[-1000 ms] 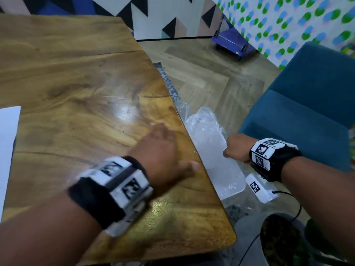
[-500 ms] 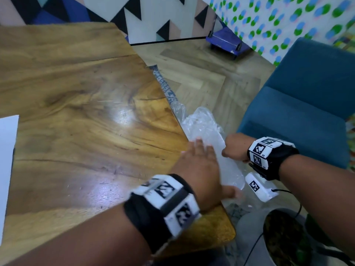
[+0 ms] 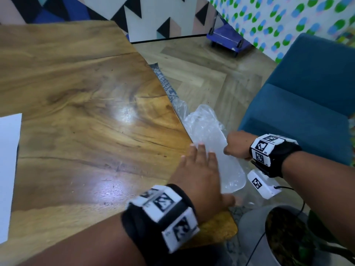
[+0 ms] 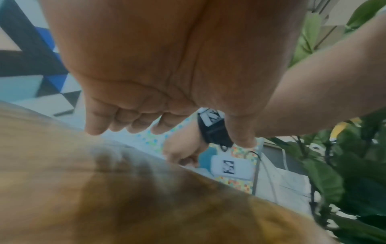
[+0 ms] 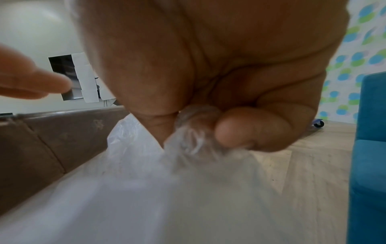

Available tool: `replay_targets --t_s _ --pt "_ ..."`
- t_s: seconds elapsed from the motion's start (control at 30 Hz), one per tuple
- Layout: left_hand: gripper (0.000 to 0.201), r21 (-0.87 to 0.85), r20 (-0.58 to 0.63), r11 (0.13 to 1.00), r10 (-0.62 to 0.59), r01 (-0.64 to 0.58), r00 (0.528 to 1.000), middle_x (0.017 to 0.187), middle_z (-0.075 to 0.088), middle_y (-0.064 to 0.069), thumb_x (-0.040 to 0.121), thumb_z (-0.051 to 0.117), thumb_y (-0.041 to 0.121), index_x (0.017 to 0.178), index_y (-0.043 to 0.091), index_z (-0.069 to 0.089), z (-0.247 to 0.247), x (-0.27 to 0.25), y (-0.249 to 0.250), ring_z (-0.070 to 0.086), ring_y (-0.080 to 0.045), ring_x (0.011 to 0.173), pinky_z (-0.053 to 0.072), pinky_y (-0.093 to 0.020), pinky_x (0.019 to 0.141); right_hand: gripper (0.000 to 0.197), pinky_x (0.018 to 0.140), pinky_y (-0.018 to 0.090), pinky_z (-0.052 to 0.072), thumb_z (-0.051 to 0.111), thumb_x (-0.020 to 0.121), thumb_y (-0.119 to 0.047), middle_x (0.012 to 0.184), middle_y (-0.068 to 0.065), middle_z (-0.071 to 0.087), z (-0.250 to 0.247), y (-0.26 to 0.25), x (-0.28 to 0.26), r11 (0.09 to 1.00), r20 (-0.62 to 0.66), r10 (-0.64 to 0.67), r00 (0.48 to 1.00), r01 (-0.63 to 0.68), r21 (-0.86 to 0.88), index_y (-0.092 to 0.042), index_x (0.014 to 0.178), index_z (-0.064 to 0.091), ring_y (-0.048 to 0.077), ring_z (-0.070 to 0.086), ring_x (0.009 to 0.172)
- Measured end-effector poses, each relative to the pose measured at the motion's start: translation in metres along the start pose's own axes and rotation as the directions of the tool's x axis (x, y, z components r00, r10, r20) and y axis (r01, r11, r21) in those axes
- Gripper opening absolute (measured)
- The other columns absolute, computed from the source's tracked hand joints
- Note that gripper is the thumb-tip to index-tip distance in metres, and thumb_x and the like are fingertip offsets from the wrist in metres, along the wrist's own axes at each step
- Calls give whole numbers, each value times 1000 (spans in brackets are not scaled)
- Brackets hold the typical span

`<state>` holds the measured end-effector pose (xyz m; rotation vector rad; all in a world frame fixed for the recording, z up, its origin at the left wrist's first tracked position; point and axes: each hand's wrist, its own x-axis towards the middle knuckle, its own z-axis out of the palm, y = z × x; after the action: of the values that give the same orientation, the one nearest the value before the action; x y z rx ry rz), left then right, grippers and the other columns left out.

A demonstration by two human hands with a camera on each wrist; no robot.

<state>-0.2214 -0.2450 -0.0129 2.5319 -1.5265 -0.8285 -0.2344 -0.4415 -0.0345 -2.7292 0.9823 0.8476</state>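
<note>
Where the worktop (image 3: 86, 112) ends at its near corner, the left hand (image 3: 199, 175) is stretched out flat, palm down. Its fingers (image 4: 96, 122) are nearly straight, close together, and hold nothing. In the left wrist view they hang a little above the wood, with the tips reaching past the edge. Whether they touch the plastic I cannot tell.

Just beside that hand, a grey plant pot (image 3: 249, 227) stands low on the floor, under the right forearm.

A little further, the clear plastic bag (image 3: 211, 135) hangs beside the worktop edge, off the wood and over the floor (image 3: 201, 73). The right hand (image 3: 235, 145) grips it: the fingers (image 5: 250, 130) are curled and pinch a bunched fold of the film, and the loose rest falls below them. I judge that the bag is held close against the edge so that the flat hand can either wipe something from the wood into it or take its free side. Thin film collapses easily, so a firm pinch makes sense.

At the far left a white sheet (image 3: 7, 169) lies on the worktop. Beyond the right hand stands a blue chair (image 3: 307, 104), and furthest away a small blue cart (image 3: 228, 39) by the patterned wall.
</note>
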Motion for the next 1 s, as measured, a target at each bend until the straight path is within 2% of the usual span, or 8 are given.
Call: replay_targets --t_s 0.17,0.27,0.4,0.5,0.6,0.73,0.83,1.0 --pt "123 92 -83 940 -320 327 944 168 -11 -20 74 39 91 161 13 -2 -26 -22 -102 -7 -40 155 15 -56 124 28 40 21 33 53 90 -13 59 6 48 2 5 -3 999 10 -7 1000 7 33 -7 64 48 17 43 46" --pt "129 75 -45 901 -426 428 904 167 -9 -23 69 35 94 161 9 0 -27 -31 -129 -5 -42 154 17 -56 124 24 40 22 34 53 92 -14 60 6 49 2 8 -4 999 14 -9 1000 9 37 -6 69 52 17 44 47" --pt "129 52 -41 935 -348 350 937 164 -19 -26 75 36 93 160 7 -10 -10 -25 -84 -12 -42 154 9 -55 125 20 40 22 35 54 93 -17 62 6 51 0 9 -5 1000 19 -5 1000 4 29 -4 77 57 16 45 48" --pt "122 43 -1 985 -168 168 986 164 -25 -20 82 42 86 160 9 -13 3 -16 -37 -18 -37 153 4 -55 125 22 41 23 36 55 92 -19 65 5 54 3 9 -3 1000 20 -1 1000 1 0 -6 73 58 16 49 51" --pt "119 44 45 999 3 -5 999 167 -21 -16 85 49 80 161 8 -8 8 -16 -8 -17 -32 155 4 -50 126 28 39 24 34 54 91 -18 63 5 53 4 7 -3 1000 6 -9 1000 9 -21 -9 65 51 16 48 50" --pt "119 80 -33 987 -138 140 990 167 -19 -18 84 43 83 161 10 -9 -11 -15 -39 -13 -34 155 8 -51 126 31 42 23 33 54 92 -19 63 3 50 2 8 -3 998 14 -14 1000 15 -56 -10 63 49 15 47 52" --pt "122 126 14 963 -242 238 970 166 -20 -21 82 40 86 160 8 -11 -16 -14 -53 -13 -36 155 8 -52 126 31 40 23 33 54 92 -18 62 4 51 2 11 -5 999 11 -13 1000 13 -46 -10 63 49 14 47 49" --pt "125 63 41 990 -125 123 991 164 -25 -23 83 44 85 158 3 -13 9 -4 -5 -19 -39 153 2 -54 125 32 41 23 32 55 91 -17 60 4 50 1 10 -6 998 13 -9 1000 10 -56 -9 61 49 15 46 48"
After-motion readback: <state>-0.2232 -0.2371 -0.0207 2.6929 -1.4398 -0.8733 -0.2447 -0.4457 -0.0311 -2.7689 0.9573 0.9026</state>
